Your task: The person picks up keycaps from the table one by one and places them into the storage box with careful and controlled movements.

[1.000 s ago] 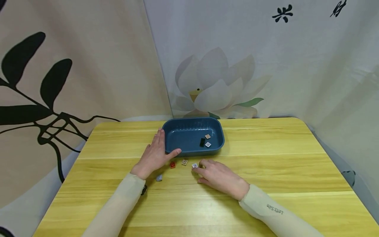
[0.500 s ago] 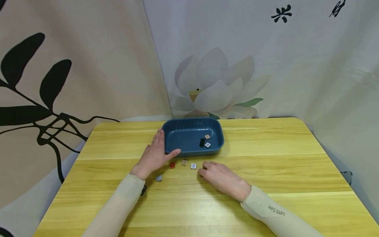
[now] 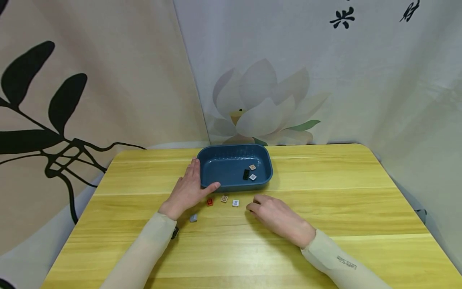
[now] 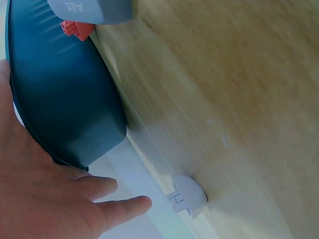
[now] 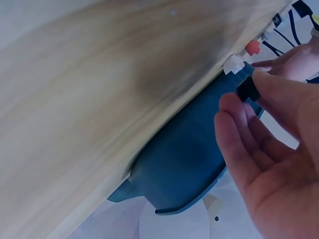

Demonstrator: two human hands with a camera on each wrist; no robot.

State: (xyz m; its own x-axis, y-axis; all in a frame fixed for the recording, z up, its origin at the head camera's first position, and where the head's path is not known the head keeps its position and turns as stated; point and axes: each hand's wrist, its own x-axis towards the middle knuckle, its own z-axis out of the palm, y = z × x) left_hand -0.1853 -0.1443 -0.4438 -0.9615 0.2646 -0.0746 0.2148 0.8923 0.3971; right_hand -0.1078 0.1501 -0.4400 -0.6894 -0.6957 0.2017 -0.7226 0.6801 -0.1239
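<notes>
My left hand (image 3: 187, 186) rests against the left end of a dark blue tray (image 3: 234, 188), thumb and fingers straight along its rim. In the right wrist view, my right hand (image 5: 279, 144) pinches a small black keycap (image 5: 247, 88) between thumb and fingertips; the head view hides that keycap under the hand. Left of that hand lie a white keycap (image 3: 236, 203), a beige keycap (image 3: 224, 198) and a red keycap (image 3: 210, 202) in a loose row. Nearer the left wrist sits a grey-blue keycap (image 3: 193, 218).
Inside the tray are a black keycap (image 3: 246, 174), a beige keycap (image 3: 252, 167) and a white keycap (image 3: 253, 177). The wooden table (image 3: 343, 192) extends to both sides. Behind it hangs a printed curtain (image 3: 267, 96).
My right hand has drawn back to the right from the white keycap, which lies slightly turned and apart from the fingers. The left hand and tray have kept their places.
</notes>
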